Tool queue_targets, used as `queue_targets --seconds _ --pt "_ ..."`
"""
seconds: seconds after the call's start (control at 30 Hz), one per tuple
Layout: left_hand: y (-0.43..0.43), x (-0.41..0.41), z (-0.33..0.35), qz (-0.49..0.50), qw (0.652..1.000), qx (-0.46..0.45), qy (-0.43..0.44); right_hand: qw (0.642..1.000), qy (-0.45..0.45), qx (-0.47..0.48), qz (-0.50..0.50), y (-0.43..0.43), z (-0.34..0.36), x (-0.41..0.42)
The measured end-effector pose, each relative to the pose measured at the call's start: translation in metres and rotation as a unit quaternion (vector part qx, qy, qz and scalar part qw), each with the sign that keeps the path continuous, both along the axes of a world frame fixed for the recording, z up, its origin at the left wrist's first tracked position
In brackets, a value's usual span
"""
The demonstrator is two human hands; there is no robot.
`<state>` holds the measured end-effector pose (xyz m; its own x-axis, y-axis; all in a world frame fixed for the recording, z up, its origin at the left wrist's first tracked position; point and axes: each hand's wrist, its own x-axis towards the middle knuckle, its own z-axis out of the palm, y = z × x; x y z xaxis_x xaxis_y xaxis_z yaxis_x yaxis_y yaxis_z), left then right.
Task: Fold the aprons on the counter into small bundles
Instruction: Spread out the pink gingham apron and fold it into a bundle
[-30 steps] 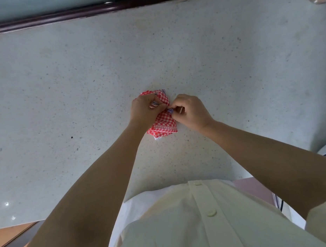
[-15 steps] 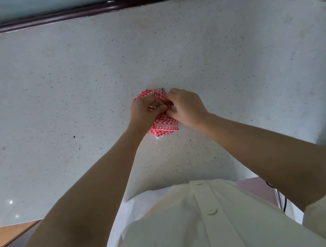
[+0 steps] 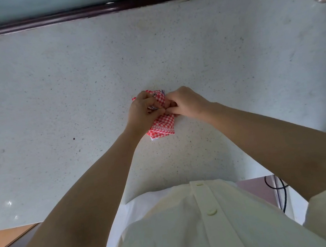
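Our left hand [image 3: 141,113] curls over the red checked apron [image 3: 163,125], its fingers [image 3: 155,109] pinching the cloth near the top of the bundle. The apron sits on the counter [image 3: 53,95], folded small, mostly under and just below those fingers. Our right hand [image 3: 187,102] meets the left, fingertips curled in and pinching at the same fold. Whether that is cloth or strap, we cannot tell. Our call: pin the layers flat, tuck the loose end tight, let go slowly so nothing springs open.
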<state>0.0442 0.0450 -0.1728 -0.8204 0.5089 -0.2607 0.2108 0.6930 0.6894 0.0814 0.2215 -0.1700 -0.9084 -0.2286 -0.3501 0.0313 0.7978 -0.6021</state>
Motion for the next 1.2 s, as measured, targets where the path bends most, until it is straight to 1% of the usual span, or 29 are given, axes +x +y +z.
queue_targets --seconds 0.07,0.13,0.17,0.23,0.3,0.37,0.4,0.47,0.5,0.53,0.6,0.7,0.77,0.83,0.93,1.03,1.2 --pt "0.000 0.000 0.000 -0.008 1.000 -0.002 0.006 0.993 -0.005 0.099 0.062 -0.004 0.012 -0.009" --pt "-0.001 -0.001 0.000 -0.013 1.000 -0.002 0.008 0.971 0.013 0.197 0.132 -0.008 0.024 -0.016" --pt "-0.002 -0.001 0.000 -0.014 1.000 -0.001 0.010 0.960 0.021 0.231 0.159 -0.011 0.028 -0.019" --pt "-0.002 -0.001 0.000 -0.017 1.000 0.002 0.012 0.943 0.020 0.271 0.193 -0.016 0.033 -0.023" --pt "-0.001 0.000 0.000 -0.023 1.000 0.011 0.010 0.936 0.002 0.275 0.221 -0.019 0.037 -0.027" --pt "-0.002 0.000 -0.001 -0.022 1.000 0.020 0.008 0.940 -0.036 0.242 0.237 -0.016 0.039 -0.030" --pt "-0.004 -0.001 -0.002 -0.020 1.000 0.019 0.009 0.950 -0.068 0.208 0.222 -0.012 0.038 -0.030" --pt "-0.005 0.000 -0.002 -0.009 1.000 0.024 0.016 0.973 -0.132 0.115 0.152 -0.004 0.033 -0.026" --pt "-0.006 0.002 -0.002 -0.002 0.999 0.030 0.025 0.980 -0.149 0.071 0.109 -0.002 0.029 -0.021" --pt "-0.005 0.004 -0.001 0.003 0.999 0.035 0.039 0.984 -0.156 0.041 0.069 -0.003 0.025 -0.017" --pt "-0.005 0.008 0.000 0.001 0.997 0.041 0.065 0.988 -0.153 0.020 0.006 -0.007 0.016 -0.010" --pt "-0.008 0.011 0.001 -0.007 0.996 0.038 0.078 0.985 -0.158 -0.014 -0.067 -0.011 0.008 -0.004" --pt "-0.012 0.011 0.000 -0.014 0.997 0.025 0.066 0.981 -0.160 -0.043 -0.102 -0.012 0.004 -0.002" --pt "-0.014 0.011 0.001 -0.014 0.998 0.022 0.050 0.980 -0.149 -0.047 -0.126 -0.013 0.000 0.001" --pt "-0.009 0.010 0.008 0.016 0.999 0.037 -0.002 0.975 -0.138 -0.058 -0.162 -0.013 0.001 0.004" --pt "-0.006 0.008 0.010 0.060 0.996 0.021 -0.060 0.964 -0.157 -0.109 -0.188 -0.009 0.001 0.005" --pt "0.002 0.006 0.009 0.121 0.989 -0.002 -0.081 0.948 -0.176 -0.156 -0.213 -0.010 0.000 0.009"
